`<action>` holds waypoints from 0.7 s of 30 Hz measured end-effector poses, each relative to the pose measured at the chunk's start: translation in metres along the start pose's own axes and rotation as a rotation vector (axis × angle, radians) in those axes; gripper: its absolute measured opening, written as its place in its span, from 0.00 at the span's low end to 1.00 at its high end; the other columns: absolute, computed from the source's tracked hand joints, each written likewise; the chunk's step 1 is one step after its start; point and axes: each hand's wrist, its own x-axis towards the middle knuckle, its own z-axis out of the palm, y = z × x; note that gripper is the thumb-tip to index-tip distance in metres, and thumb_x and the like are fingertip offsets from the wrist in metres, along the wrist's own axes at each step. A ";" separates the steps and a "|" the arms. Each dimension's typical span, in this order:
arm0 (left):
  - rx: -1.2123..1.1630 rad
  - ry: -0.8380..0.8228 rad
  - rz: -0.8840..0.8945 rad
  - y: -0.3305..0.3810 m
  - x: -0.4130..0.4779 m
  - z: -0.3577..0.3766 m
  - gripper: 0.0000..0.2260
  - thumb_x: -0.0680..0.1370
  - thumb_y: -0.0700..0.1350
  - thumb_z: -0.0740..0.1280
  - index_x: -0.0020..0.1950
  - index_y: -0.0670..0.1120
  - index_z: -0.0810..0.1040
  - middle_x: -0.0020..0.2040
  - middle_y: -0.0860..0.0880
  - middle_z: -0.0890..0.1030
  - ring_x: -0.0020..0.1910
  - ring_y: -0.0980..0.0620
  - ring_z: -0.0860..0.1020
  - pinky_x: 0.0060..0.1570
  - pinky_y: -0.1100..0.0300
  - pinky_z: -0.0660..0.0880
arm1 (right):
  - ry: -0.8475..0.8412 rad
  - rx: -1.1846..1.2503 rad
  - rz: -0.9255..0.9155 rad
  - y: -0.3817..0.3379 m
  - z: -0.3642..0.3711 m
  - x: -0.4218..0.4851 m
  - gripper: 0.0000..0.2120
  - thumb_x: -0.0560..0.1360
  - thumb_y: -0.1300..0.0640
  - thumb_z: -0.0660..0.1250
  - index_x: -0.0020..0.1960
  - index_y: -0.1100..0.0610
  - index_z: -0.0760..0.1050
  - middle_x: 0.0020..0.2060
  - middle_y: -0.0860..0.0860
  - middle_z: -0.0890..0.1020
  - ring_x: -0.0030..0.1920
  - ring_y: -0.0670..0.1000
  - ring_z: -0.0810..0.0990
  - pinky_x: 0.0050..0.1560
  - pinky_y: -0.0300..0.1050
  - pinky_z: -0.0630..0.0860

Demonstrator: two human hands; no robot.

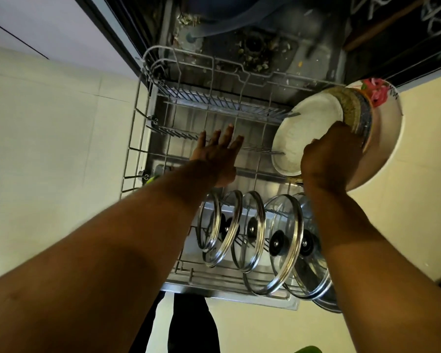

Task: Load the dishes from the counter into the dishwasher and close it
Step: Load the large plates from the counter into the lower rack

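**Stack of dishes held at the right edge of the dishwasher rack**

Head view. A wire rack (138,118) is seen pulled out of the open dishwasher (316,29), and everything below is placed against it.

At the rack's right side, a stack of dishes (313,118) is held on edge, tilted, partly over the rack's right rim. A white plate (308,128) is carried at the front of the stack, speckled rims (351,108) are seen behind it, and a large dish with a red flower pattern (387,138) is at the back. The stack is gripped at its lower edge by the right hand (329,159), whose fingers are curled round the rims. The white plate's face lies just beside the tines at the rack's right middle; whether it touches them cannot be told.

Over the rack's middle, the left hand (218,151) is held flat with the fingers straight and spread, and nothing is held in it. Whether the wires are touched cannot be told.

In the rack's near row, five glass lids (252,230) with steel rims and black knobs are stood on edge, side by side.

Beyond the rack's far end, the dishwasher floor is strewn with bits of debris (255,54). Pale floor tiles (49,123) are seen left of the rack.
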 end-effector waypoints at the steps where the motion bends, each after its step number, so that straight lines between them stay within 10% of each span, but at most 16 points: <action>1: -0.004 0.005 0.000 -0.002 -0.007 -0.001 0.39 0.81 0.49 0.64 0.80 0.53 0.38 0.80 0.45 0.35 0.79 0.43 0.40 0.75 0.41 0.39 | 0.034 -0.022 -0.031 -0.002 0.003 -0.005 0.16 0.78 0.64 0.63 0.65 0.66 0.70 0.60 0.64 0.77 0.61 0.64 0.75 0.55 0.53 0.73; 21: -0.127 0.144 -0.227 -0.090 -0.358 -0.058 0.30 0.83 0.49 0.54 0.81 0.49 0.41 0.80 0.45 0.37 0.79 0.41 0.38 0.75 0.41 0.36 | -0.333 -0.143 -0.455 -0.118 -0.091 -0.293 0.31 0.79 0.54 0.60 0.78 0.61 0.53 0.77 0.57 0.58 0.78 0.57 0.50 0.76 0.51 0.50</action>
